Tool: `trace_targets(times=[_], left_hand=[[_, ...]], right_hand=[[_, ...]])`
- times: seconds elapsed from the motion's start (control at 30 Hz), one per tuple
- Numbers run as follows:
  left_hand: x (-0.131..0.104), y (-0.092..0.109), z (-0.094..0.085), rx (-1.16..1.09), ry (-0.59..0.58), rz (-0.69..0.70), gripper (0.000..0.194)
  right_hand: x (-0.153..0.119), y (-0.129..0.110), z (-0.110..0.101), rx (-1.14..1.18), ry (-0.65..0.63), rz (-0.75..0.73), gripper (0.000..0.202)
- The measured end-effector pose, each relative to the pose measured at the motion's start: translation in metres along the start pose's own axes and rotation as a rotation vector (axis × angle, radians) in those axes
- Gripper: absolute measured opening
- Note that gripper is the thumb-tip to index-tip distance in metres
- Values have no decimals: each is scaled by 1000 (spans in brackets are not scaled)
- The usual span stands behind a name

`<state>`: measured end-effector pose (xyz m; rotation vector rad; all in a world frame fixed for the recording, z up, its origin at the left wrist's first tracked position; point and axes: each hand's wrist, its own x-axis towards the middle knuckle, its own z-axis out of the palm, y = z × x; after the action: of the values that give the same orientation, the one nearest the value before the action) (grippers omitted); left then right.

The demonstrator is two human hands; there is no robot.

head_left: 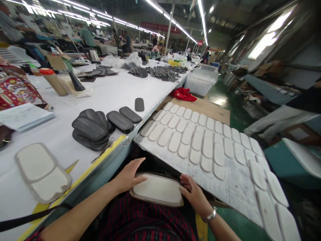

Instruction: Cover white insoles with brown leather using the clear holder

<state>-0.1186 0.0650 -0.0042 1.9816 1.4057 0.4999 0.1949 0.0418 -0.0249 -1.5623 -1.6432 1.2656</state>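
Over my lap lies an oval pad (157, 189) with a pale face and a darker rim. My left hand (128, 176) touches its left end, thumb on the pale face and fingers spread. At the right end is my right hand (192, 193), its thumb at the edge and its fingers apart and slightly curled. Black oval pieces (91, 124) are piled on the white table (100, 95) to the left. Rows of pale oval pieces (187, 136) cover much of the board (237, 180) at the right.
Larger pale pieces (41, 170) lie at the table's left front, near its yellow edge (82, 182). A brown bottle with a red lid (54, 81) stands farther back. Red cloth (185, 94) lies beyond the board. Several people are in the background.
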Motion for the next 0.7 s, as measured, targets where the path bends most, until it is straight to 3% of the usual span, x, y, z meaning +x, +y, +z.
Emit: trace_targets(times=[0.1,0.23,0.37,0.5,0.6,0.7], left_hand=[[30,30,16,152,-152,155,69],[55,48,28,173,-406,239,58],[48,51,32,289,-427,374,42],[31,58,38,500,-334,485,43],[29,54,29,442,-366,455,46],[32,33,3,114,-441,304,57]], right_hand=[[14,-8,2,-58,-145,-102,54],[21,-20,-1,-251,-282,-232,42],[10,-30,-3,-524,-305,-422,44],[2,-40,-1,-802,-298,-625,58],[14,-47,-3,-792,-325,-581,52],[46,-50,-6,-552,-479,-294,46]])
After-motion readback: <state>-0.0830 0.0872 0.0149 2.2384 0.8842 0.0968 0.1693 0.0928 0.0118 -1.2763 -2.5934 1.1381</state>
